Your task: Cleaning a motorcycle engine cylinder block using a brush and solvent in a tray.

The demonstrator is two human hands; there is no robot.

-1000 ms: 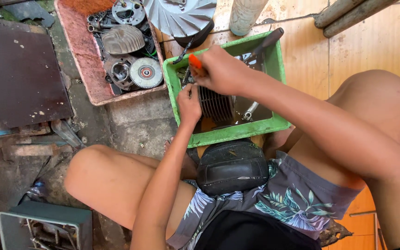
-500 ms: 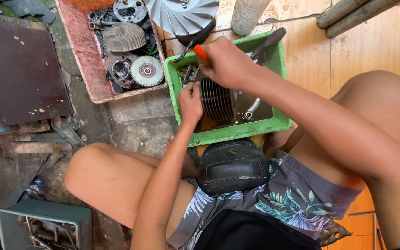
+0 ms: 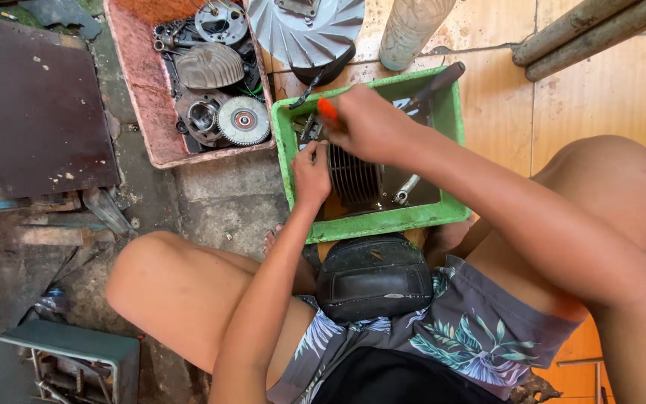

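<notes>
A dark finned engine cylinder (image 3: 354, 178) stands in a green plastic tray (image 3: 383, 220) on the floor in front of me. My left hand (image 3: 311, 176) grips the cylinder's left side and steadies it. My right hand (image 3: 368, 123) is closed around an orange-handled tool (image 3: 327, 109) and holds it over the top left of the cylinder, beside small metal parts (image 3: 308, 131). The tool's tip is hidden by my hand. A black-handled tool (image 3: 435, 81) leans on the tray's far rim.
A pink tray (image 3: 143, 97) holding engine parts, gears and a finned cover lies at the upper left. A grey fan wheel (image 3: 304, 26) and a bottle (image 3: 411, 30) stand behind the green tray. A grey toolbox (image 3: 61, 366) sits at the lower left. My knees flank the tray.
My right hand with the orange tool has shifted slightly up and back over the cylinder. The view has drifted a little. My left hand keeps its grip.
</notes>
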